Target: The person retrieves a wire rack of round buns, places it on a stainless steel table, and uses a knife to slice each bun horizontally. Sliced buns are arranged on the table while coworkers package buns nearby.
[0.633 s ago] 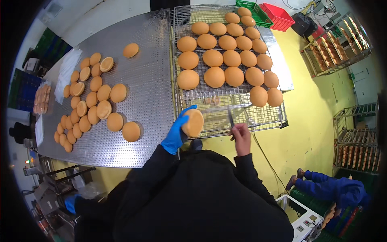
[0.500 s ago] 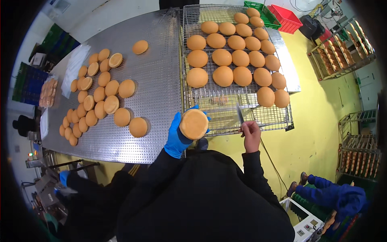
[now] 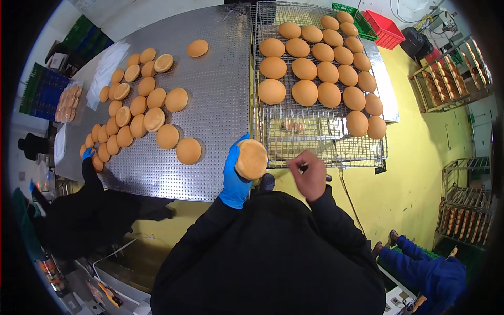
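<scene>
My left hand (image 3: 235, 176), in a blue glove, cups a round bun (image 3: 252, 159) with its pale flat base facing up. My bare right hand (image 3: 308, 176) is closed around a knife (image 3: 277, 164). The blade shows only as a thin line, pointing left toward the bun's side; whether it touches is unclear. Just beyond my hands stands a wire rack (image 3: 315, 128) carrying rows of brown domed buns (image 3: 304, 93). On the perforated metal table (image 3: 215, 110) to the left lie many more buns (image 3: 188, 151), some dome up, others pale side up.
At the table's lower left, a co-worker's blue-gloved hand (image 3: 88, 153) reaches to the buns there. A red crate (image 3: 384, 30) and a green crate (image 3: 362, 23) sit behind the rack. Shelved trolleys (image 3: 451, 73) stand at right; a person in blue (image 3: 425, 268) is at lower right.
My right hand has moved left, and the knife has swung from pointing away to pointing at the bun. The co-worker's gloved hand has come to the table buns. The view has shifted slightly.
</scene>
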Motion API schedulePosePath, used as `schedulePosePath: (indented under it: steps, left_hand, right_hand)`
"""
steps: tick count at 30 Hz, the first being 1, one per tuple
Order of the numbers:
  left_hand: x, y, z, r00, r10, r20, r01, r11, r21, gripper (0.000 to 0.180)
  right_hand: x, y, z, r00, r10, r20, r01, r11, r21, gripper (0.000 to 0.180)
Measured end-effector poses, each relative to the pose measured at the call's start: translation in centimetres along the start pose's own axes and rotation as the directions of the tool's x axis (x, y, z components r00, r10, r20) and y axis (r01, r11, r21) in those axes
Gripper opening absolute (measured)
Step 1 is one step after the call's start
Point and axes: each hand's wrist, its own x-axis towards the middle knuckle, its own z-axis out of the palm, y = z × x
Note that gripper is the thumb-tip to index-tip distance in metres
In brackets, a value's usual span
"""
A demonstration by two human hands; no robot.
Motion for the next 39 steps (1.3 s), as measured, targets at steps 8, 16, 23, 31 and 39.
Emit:
schedulePosePath:
  steps: [8, 16, 23, 31, 39]
  left_hand:
    - [-0.3, 0.4, 0.2, 0.986, 0.146, -0.081, -0.133, 0.979, 0.152, 0.048]
    - [-0.8, 0.9, -0.6, 0.993, 0.101, -0.059, -0.091, 0.984, 0.154, 0.047]
    - [-0.9, 0.9, 0.1, 0.996, 0.076, -0.042, -0.069, 0.987, 0.142, 0.046]
    - [-1.0, 1.1, -0.4, 0.995, 0.092, -0.034, -0.084, 0.979, 0.186, 0.047]
    - [-0.7, 1.6, -0.3, 0.996, 0.087, 0.003, -0.086, 0.982, 0.168, 0.045]
  right_hand:
    - [0.6, -1.8, 0.6, 0.998, -0.058, 0.023, 0.058, 0.998, -0.028, 0.015]
    - [0.4, -2.8, 0.3, 0.994, -0.094, 0.048, 0.094, 0.995, -0.01, 0.011]
    - [0.3, -2.9, -0.3, 0.996, -0.081, 0.032, 0.081, 0.997, -0.007, 0.01]
    - [-1.0, -2.2, -1.0, 0.992, -0.079, 0.096, 0.081, 0.996, -0.026, 0.01]
    - [-0.6, -1.8, -1.5, 0.995, -0.05, 0.088, 0.058, 0.994, -0.089, 0.011]
